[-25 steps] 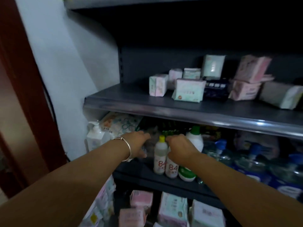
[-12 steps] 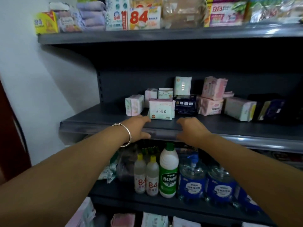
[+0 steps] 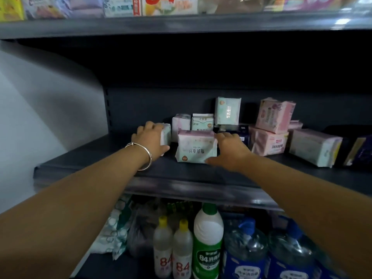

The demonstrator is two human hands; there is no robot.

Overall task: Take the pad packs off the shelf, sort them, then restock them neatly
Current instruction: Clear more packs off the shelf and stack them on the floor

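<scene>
Head view looks along two bare forearms stretched forward over the edge of the dark middle shelf [image 3: 84, 168]. The left hand [image 3: 151, 138], with a silver bangle [image 3: 143, 156] on its wrist, curls its fingers over the top of a small white pad pack [image 3: 165, 134] with the thumb low at the pack's front, so it grips that pack. The right hand [image 3: 229, 151] lies with fingers spread against the right side of a mint and pink pad pack [image 3: 196, 147] that stands between the two hands, thumb near its lower corner; whether it truly grips or only touches, I cannot tell.

Just beyond the hands stand a white pack [image 3: 180, 124], a green-trimmed pack [image 3: 202, 122] and an upright mint pack [image 3: 227, 110] at the back wall. A dark blue box [image 3: 241, 130] is partly hidden behind the right hand's fingers. Right of that hand lie pink packs [image 3: 268, 142], one tilted on top [image 3: 274, 114], then a pale long pack [image 3: 314, 147] and dark packs [image 3: 358, 152] at the frame's edge.

Below the forearms, on the lower shelf, stand two small bottles [image 3: 173, 250] with yellow caps marked "84", a white and green bottle [image 3: 208, 242] also marked "84", and blue-capped water jugs [image 3: 246, 244]. Above the hands, the top shelf carries colourful goods [image 3: 169, 5], one with a large red "84". Chinese print on the pad packs is too blurred to read.
</scene>
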